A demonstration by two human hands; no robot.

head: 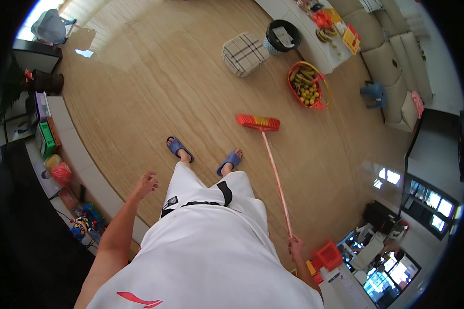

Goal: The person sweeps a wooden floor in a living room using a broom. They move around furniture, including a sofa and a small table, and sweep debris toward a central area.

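My right hand (295, 246) is closed around the upper end of a long broom handle (277, 181), striped red and white. At the handle's far end, the red and yellow broom head (258, 122) rests on the glossy tan floor, ahead and to the right of my feet. On the other side of my body, my left hand (148, 184) hangs over the floor with its fingers slightly bent and apart, touching nothing. Blue slippers (229, 163) are on my feet.
A red basket of fruit (292, 85), a plaid stool (244, 54) and a black-rimmed bin (270, 36) stand ahead right, beside a white table (313, 50). A small blue stool (374, 94) stands by the sofa. A low white cabinet (75, 133) with toys runs along the left.
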